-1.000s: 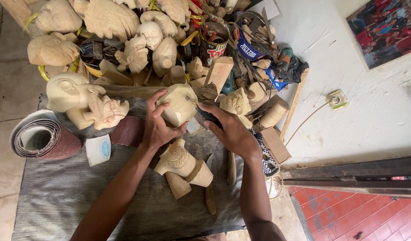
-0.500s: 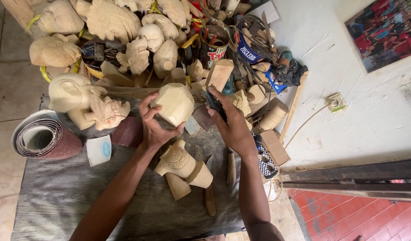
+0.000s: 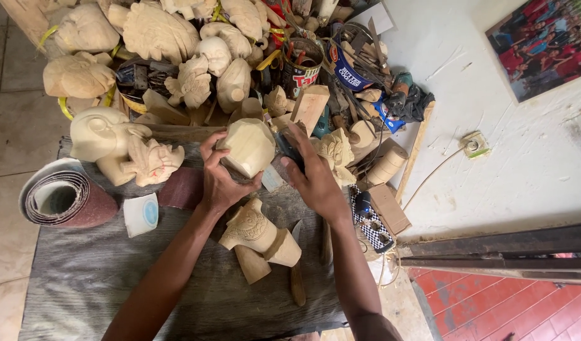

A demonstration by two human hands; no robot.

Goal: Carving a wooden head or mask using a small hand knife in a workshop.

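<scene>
Since earlier frame, our left hand (image 3: 219, 183) tilted pale wooden carving (image 3: 246, 147) slightly; it sits raised above grey mat (image 3: 82, 271). Left fingers wrap carving; right hand (image 3: 312, 180) fingers curled on dark block (image 3: 284, 158). Risk, we judge: slip toward left fingers, carving dropping onto finished carved figure (image 3: 255, 230).

white wall (image 3: 517, 170) | red tiled floor (image 3: 492, 309) | grey mat (image 3: 82, 278)

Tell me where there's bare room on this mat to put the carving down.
Bare mat lies in front, below the sandpaper roll and left of the left hand's forearm. A smaller patch sits between the forearms, below the carved pieces. Behind the held carving and by the right hand, carvings and tools are piled tight.
</scene>
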